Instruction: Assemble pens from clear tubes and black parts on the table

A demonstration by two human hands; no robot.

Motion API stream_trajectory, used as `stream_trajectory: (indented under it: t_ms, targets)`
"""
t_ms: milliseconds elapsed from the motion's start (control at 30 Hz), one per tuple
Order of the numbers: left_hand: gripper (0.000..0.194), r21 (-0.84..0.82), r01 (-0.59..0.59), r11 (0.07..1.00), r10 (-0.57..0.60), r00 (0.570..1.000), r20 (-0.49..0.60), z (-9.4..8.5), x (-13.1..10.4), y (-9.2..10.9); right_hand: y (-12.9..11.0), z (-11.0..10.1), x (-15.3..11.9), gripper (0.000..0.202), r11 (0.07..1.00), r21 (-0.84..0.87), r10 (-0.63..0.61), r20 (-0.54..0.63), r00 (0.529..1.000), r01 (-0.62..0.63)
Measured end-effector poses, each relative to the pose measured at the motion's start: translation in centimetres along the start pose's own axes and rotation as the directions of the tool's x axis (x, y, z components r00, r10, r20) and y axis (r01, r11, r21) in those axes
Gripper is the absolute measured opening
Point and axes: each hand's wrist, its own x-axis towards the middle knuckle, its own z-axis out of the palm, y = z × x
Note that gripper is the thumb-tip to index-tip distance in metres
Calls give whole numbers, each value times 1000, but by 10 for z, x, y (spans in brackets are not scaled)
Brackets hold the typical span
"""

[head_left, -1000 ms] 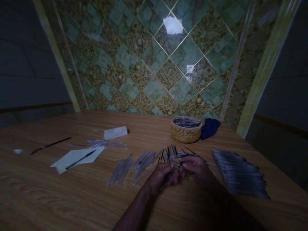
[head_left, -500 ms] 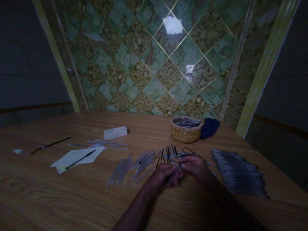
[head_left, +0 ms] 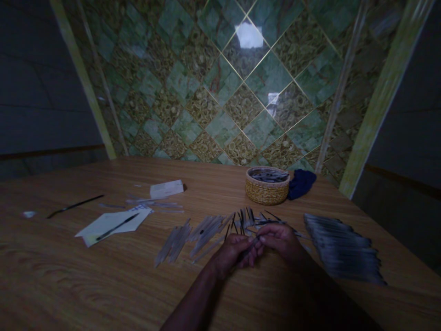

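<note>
My left hand (head_left: 229,255) and my right hand (head_left: 280,240) meet low over the table, right of the middle. Between their closed fingertips is a slim, dark pen (head_left: 255,241), mostly hidden by the fingers. Just beyond the hands lie loose thin black pieces (head_left: 243,219), like refills or caps. To their left are bundles of pale see-through pen barrels (head_left: 174,241). A wide row of dark-and-clear pens (head_left: 344,248), packed side by side, lies right of my right hand. Small details are blurred in the dim light.
A round woven basket (head_left: 267,193) full of similar sticks stands at the back, with a dark blue cloth (head_left: 302,184) against it. Left are a white box (head_left: 166,189), paper sheets (head_left: 103,224) with a black pen (head_left: 117,226) on top, and a long black strip (head_left: 75,206). A tiled wall (head_left: 223,92) rises behind.
Both hands stay together around the pen, with barely any movement of the fingers. The whole view has shifted slightly; the things on the table look unmoved.
</note>
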Motion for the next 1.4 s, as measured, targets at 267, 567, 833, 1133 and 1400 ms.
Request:
stream_trajectory:
  t_ms: [267, 567, 833, 1133, 1400]
  targets:
    - [50, 83, 0, 997, 1, 1000, -7, -4, 1, -2, 8, -3, 3, 21, 996, -89, -7, -20, 1000, 5]
    - [49, 153, 18, 988, -13, 999, -33, -5, -3, 4, 16, -14, 3, 22, 949, -317, 6, 31, 999, 4]
    - [48, 246, 34, 969, -45, 998, 42, -7, -8, 10, -4, -15, 0, 22, 779, -619, 3, 161, 987, 99]
    - [47, 310, 52, 949, -52, 999, -8, -3, -4, 7, 5, -12, -2, 46, 792, -604, 131, 15, 991, -96]
    - [48, 352, 58, 934, -54, 998, -19, -4, -5, 9, 5, -20, 0, 20, 873, -485, 85, 51, 995, -50]
